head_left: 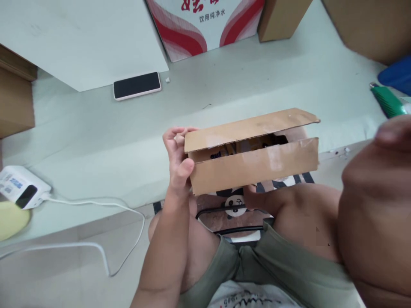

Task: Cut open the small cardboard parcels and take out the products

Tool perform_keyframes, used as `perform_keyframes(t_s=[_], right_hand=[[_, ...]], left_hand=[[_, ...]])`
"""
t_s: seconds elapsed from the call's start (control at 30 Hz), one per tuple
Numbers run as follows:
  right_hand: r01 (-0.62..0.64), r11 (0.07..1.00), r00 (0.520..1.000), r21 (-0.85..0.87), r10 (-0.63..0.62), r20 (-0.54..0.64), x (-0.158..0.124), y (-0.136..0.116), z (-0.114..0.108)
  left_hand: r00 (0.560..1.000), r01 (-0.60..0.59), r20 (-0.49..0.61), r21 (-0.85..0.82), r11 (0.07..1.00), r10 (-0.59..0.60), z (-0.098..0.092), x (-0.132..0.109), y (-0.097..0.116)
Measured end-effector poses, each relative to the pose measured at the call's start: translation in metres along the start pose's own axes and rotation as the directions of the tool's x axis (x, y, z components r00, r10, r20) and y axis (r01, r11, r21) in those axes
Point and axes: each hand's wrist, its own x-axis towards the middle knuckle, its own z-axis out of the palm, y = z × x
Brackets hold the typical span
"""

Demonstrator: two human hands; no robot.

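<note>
A brown cardboard box (253,158) with torn tape strips hangs over my knees, long side toward me. Its top flaps stand partly apart, and something yellowish shows through the gap. My left hand (178,156) is closed around the box's left end, thumb on the front face and fingers behind. My right hand (379,188) looms large and blurred at the right edge, very near the camera, just right of the box and not touching it. One fingertip shows at its top, but its grip is unclear.
A dark phone (137,85) lies on the pale floor beside a white board (80,38). A red-and-white carton (205,25) and brown boxes (282,17) stand behind. A white device (22,186) with cable lies left. A green knife (387,100) lies right.
</note>
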Motion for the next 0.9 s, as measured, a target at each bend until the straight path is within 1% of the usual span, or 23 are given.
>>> perform_keyframes(t_s=[0.03, 0.07, 0.1, 0.13, 0.17, 0.2, 0.23, 0.3, 0.33, 0.37, 0.4, 0.47, 0.53, 0.6, 0.67, 0.73, 0.8, 0.87, 0.9], right_hand=[[0.011, 0.999, 0.989, 0.039, -0.005, -0.148, 0.004, 0.016, -0.005], [-0.039, 0.999, 0.965, 0.019, 0.043, -0.258, 0.006, 0.033, -0.008], [-0.146, 0.988, 0.944, -0.055, 0.122, -0.307, 0.007, 0.051, -0.01], [-0.265, 0.956, 0.937, -0.126, 0.225, -0.266, 0.006, 0.069, -0.009], [-0.356, 0.91, 0.93, -0.211, 0.323, -0.175, 0.004, 0.086, -0.007], [-0.391, 0.872, 0.919, -0.295, 0.389, -0.07, 0.001, 0.102, -0.004], [-0.393, 0.851, 0.909, -0.349, 0.416, -0.011, -0.001, 0.117, 0.001], [-0.408, 0.814, 0.875, -0.414, 0.478, 0.078, -0.002, 0.137, 0.011], [-0.419, 0.798, 0.856, -0.432, 0.506, 0.104, -0.001, 0.141, 0.015], [-0.43, 0.787, 0.843, -0.441, 0.525, 0.114, 0.0, 0.142, 0.017], [-0.438, 0.786, 0.843, -0.437, 0.528, 0.105, 0.002, 0.139, 0.018], [-0.434, 0.804, 0.866, -0.406, 0.496, 0.056, 0.006, 0.124, 0.017], [-0.417, 0.841, 0.894, -0.344, 0.448, 0.012, 0.008, 0.1, 0.011], [-0.348, 0.91, 0.934, -0.223, 0.356, -0.006, 0.007, 0.074, 0.006], [-0.228, 0.972, 0.974, -0.062, 0.227, -0.021, 0.003, 0.052, 0.004], [-0.12, 0.992, 0.993, 0.046, 0.121, -0.014, -0.001, 0.038, 0.004], [-0.064, 0.995, 0.997, 0.077, 0.061, 0.035, -0.005, 0.032, 0.005], [-0.033, 0.997, 0.996, 0.073, 0.027, 0.089, -0.008, 0.031, 0.006], [-0.027, 0.998, 0.993, 0.063, 0.02, 0.114, -0.009, 0.032, 0.006]], left_hand=[[1.0, 0.018, -0.025, -0.02, 1.0, -0.018, 0.001, 0.001, 0.002], [0.998, 0.022, -0.057, -0.044, 0.999, -0.025, 0.002, 0.002, 0.004], [0.995, 0.014, -0.093, -0.064, 0.998, -0.02, 0.002, 0.003, 0.006], [0.992, 0.0, -0.129, -0.069, 0.998, -0.009, 0.002, 0.005, 0.007], [0.988, -0.016, -0.156, -0.055, 0.998, 0.008, 0.001, 0.007, 0.007], [0.985, -0.031, -0.172, -0.025, 0.999, 0.026, 0.0, 0.009, 0.006], [0.983, -0.045, -0.177, 0.009, 0.999, 0.046, -0.001, 0.011, 0.005], [0.982, -0.069, -0.174, 0.057, 0.996, 0.078, -0.004, 0.014, 0.003], [0.979, -0.084, -0.18, 0.066, 0.994, 0.094, -0.005, 0.014, 0.001], [0.976, -0.096, -0.192, 0.068, 0.993, 0.107, -0.006, 0.014, 0.0], [0.972, -0.105, -0.203, 0.075, 0.992, 0.118, -0.006, 0.014, -0.001], [0.966, -0.113, -0.22, 0.101, 0.988, 0.133, -0.005, 0.012, -0.002], [0.961, -0.111, -0.238, 0.125, 0.986, 0.138, -0.003, 0.01, 0.0], [0.957, -0.089, -0.261, 0.15, 0.985, 0.127, -0.001, 0.008, 0.004], [0.964, -0.044, -0.249, 0.198, 0.979, 0.094, -0.001, 0.007, 0.01], [0.985, -0.006, -0.164, 0.254, 0.967, 0.049, -0.004, 0.007, 0.016], [0.999, -0.014, -0.037, 0.304, 0.952, 0.027, -0.007, 0.006, 0.021], [0.995, -0.094, 0.066, 0.333, 0.938, 0.076, -0.009, 0.005, 0.023], [0.99, -0.134, 0.09, 0.34, 0.931, 0.11, -0.008, 0.005, 0.024]])
